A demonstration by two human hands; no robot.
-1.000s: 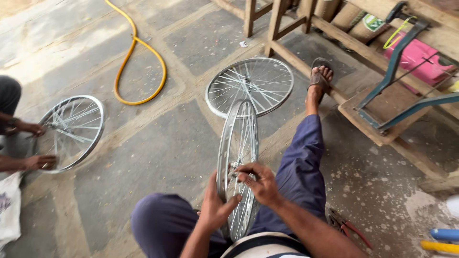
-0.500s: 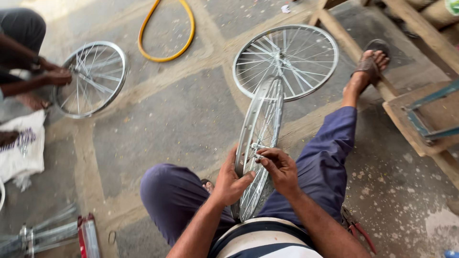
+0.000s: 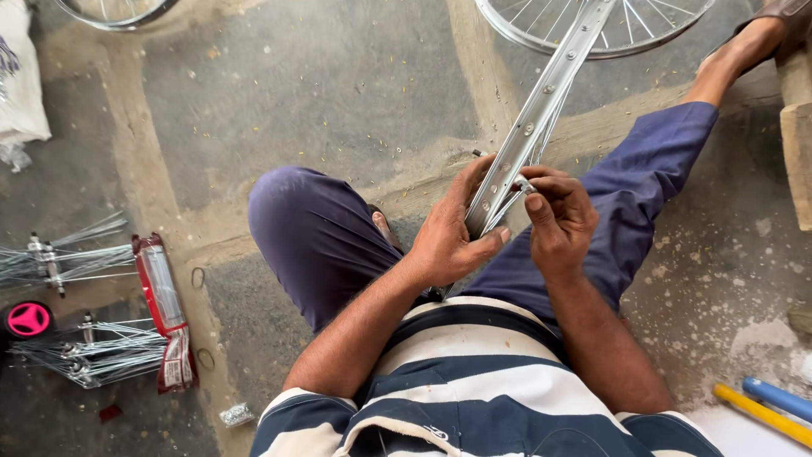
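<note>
I sit on the floor with a silver bicycle rim (image 3: 541,106) standing upright on its edge between my legs. My left hand (image 3: 452,233) grips the near part of the rim from the left side. My right hand (image 3: 558,220) pinches a small silver spoke nipple (image 3: 524,184) against the rim's inner face, next to one of its holes. Thin spokes show just behind the rim. A second spoked wheel (image 3: 592,25) lies flat on the floor beyond it, near my right foot (image 3: 748,42).
Bundles of spokes on hubs (image 3: 76,338) and a red packet (image 3: 165,313) lie at the left, beside a pink round part (image 3: 28,320). Another wheel (image 3: 114,10) is at the top left. Yellow and blue handles (image 3: 765,406) lie at the lower right; a wooden edge (image 3: 797,144) stands at the right.
The view has dropped closer to my hands. My right hand has moved from the rim's edge to pinch a nipple at a rim hole. The other person's hands have left the view.
</note>
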